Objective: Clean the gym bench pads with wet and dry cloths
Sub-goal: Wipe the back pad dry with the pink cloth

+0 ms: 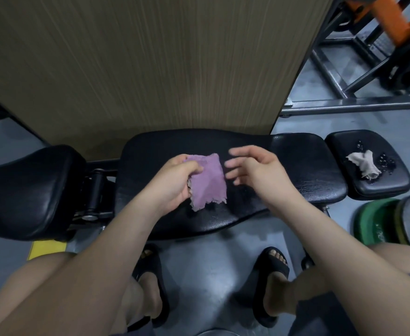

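Note:
A black bench pad (296, 170) lies across the middle of the view. My left hand (175, 180) grips a purple cloth (209, 180) by its left edge, holding it just above the pad. My right hand (255, 168) hovers to the right of the cloth with fingers spread and nothing in it. A crumpled beige cloth (365, 166) rests on a smaller black pad (393, 185) at the right, with water drops beside it. Another black pad (29, 190) sits at the left.
A wood-grain panel (150, 64) stands right behind the bench. Weight plates (393, 221), one green, lie on the floor at the right. A metal and orange machine frame (369, 57) is at the back right. My sandalled feet (274, 282) stand under the bench edge.

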The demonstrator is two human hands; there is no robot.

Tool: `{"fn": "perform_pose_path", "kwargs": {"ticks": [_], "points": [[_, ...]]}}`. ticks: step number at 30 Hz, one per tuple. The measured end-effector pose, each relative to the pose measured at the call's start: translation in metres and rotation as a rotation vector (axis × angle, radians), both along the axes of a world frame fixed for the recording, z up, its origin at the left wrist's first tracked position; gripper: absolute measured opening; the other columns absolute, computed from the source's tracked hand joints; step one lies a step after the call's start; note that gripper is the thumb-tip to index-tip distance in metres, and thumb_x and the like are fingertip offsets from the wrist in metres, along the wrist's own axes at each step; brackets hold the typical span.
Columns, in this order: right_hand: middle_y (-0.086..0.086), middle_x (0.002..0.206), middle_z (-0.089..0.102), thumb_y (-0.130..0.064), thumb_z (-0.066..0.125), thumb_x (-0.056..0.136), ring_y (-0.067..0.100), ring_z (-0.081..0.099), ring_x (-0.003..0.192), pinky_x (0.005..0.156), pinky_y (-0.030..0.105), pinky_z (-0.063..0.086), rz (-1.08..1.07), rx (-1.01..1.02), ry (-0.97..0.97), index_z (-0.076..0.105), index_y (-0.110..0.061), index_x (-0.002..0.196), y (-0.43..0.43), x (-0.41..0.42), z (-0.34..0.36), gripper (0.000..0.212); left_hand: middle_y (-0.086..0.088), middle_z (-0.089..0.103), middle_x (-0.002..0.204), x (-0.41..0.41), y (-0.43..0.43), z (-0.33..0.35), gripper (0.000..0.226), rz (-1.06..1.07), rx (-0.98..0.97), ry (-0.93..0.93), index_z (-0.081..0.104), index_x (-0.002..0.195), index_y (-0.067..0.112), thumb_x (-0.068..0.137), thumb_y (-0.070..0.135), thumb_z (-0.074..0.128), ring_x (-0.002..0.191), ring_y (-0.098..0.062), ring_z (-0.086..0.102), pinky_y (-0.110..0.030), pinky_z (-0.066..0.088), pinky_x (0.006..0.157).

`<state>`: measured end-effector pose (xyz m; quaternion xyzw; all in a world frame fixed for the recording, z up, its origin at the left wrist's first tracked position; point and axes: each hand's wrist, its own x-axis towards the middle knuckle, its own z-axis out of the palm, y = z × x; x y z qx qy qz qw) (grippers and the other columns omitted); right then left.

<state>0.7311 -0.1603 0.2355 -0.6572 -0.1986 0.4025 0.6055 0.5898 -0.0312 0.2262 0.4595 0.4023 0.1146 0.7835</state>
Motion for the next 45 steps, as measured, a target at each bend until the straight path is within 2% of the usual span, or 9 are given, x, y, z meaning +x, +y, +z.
{"fn": "perform_pose_path", "kwargs": {"ticks": [2, 4, 9, 17, 24, 31, 35, 38, 45], "points": [[-0.003, 0.085, 0.071, -0.019, 0.065, 0.096, 0.01, 0.062, 0.072, 0.064, 0.023, 0.048, 0.037, -0.172, -0.16, 0.071, -0.016, 0.102, -0.004, 0.002, -0.008, 0.009, -0.02, 0.068, 0.106, 0.0, 0.0, -0.002, 0.026, 0.007, 0.038, 0.027, 0.063, 0.12, 0.001, 0.099, -0.001, 0.047, 0.093, -0.028, 0.067, -0.047, 0.055, 0.09], [-0.01, 0.077, 0.068, -0.037, 0.076, 0.089, 0.002, 0.056, 0.066, 0.063, 0.014, 0.044, 0.196, -0.277, -0.245, 0.072, -0.015, 0.095, -0.009, -0.005, -0.019, 0.023, -0.018, 0.07, 0.104, -0.001, 0.0, -0.006, 0.024, -0.006, 0.035, 0.023, 0.063, 0.122, 0.001, 0.102, 0.003, 0.049, 0.096, -0.029, 0.067, -0.05, 0.054, 0.096], [-0.007, 0.063, 0.056, -0.026, 0.07, 0.088, 0.009, 0.048, 0.059, 0.06, 0.023, 0.039, 0.105, -0.233, -0.158, 0.057, -0.019, 0.075, -0.01, -0.008, -0.032, 0.02, -0.015, 0.075, 0.098, 0.001, -0.004, -0.018, 0.015, -0.086, 0.2, 0.137, 0.068, 0.112, 0.009, 0.102, 0.017, 0.059, 0.091, -0.025, 0.076, -0.042, 0.063, 0.076], [0.014, 0.079, 0.068, 0.005, 0.058, 0.094, 0.026, 0.063, 0.078, 0.077, 0.038, 0.049, -0.008, -0.155, 0.223, 0.066, -0.002, 0.096, -0.031, -0.013, -0.04, 0.011, 0.004, 0.068, 0.089, 0.011, -0.021, -0.039, 0.017, -0.154, 0.572, 0.357, 0.061, 0.1, 0.021, 0.085, 0.016, 0.068, 0.073, -0.016, 0.066, -0.032, 0.057, 0.075], [0.021, 0.092, 0.072, -0.001, 0.054, 0.101, 0.026, 0.07, 0.076, 0.066, 0.033, 0.057, 0.012, -0.057, 0.227, 0.064, 0.004, 0.105, -0.049, -0.018, -0.032, 0.013, 0.004, 0.078, 0.091, 0.006, -0.052, -0.029, 0.019, -0.453, 0.508, 0.177, 0.07, 0.103, 0.019, 0.085, 0.024, 0.07, 0.082, -0.016, 0.075, -0.033, 0.059, 0.081], [0.015, 0.093, 0.074, -0.027, 0.072, 0.094, 0.029, 0.067, 0.087, 0.086, 0.043, 0.048, 0.074, -0.173, 0.193, 0.072, -0.003, 0.097, -0.063, -0.025, -0.041, 0.024, -0.012, 0.071, 0.085, -0.007, -0.05, -0.029, 0.014, -0.394, 0.244, 0.042, 0.064, 0.109, 0.001, 0.099, 0.008, 0.06, 0.078, -0.021, 0.068, -0.036, 0.061, 0.077], [0.006, 0.074, 0.065, -0.008, 0.068, 0.094, 0.021, 0.062, 0.069, 0.073, 0.035, 0.05, -0.075, -0.189, 0.156, 0.056, -0.013, 0.081, -0.059, -0.025, -0.048, 0.019, -0.002, 0.075, 0.085, -0.015, -0.044, -0.047, 0.017, -0.401, 0.556, 0.295, 0.062, 0.098, 0.019, 0.092, 0.033, 0.071, 0.076, -0.015, 0.072, -0.035, 0.061, 0.074], [0.002, 0.077, 0.065, -0.019, 0.069, 0.09, 0.02, 0.061, 0.068, 0.067, 0.032, 0.049, -0.226, -0.394, -0.281, 0.052, -0.016, 0.08, -0.059, -0.019, -0.068, 0.02, 0.007, 0.07, 0.085, -0.026, -0.032, -0.049, 0.015, -0.478, 0.941, 0.545, 0.06, 0.092, 0.029, 0.091, 0.043, 0.063, 0.083, -0.014, 0.066, -0.033, 0.056, 0.078], [0.003, 0.082, 0.058, -0.011, 0.07, 0.091, 0.025, 0.058, 0.078, 0.066, 0.031, 0.044, 0.105, -0.311, -1.043, 0.069, -0.013, 0.089, -0.053, -0.056, -0.136, 0.003, 0.004, 0.063, 0.107, -0.041, -0.018, -0.069, 0.015, -0.544, 1.134, 0.584, 0.064, 0.105, 0.024, 0.097, 0.029, 0.052, 0.11, -0.021, 0.053, -0.041, 0.051, 0.094]]}}
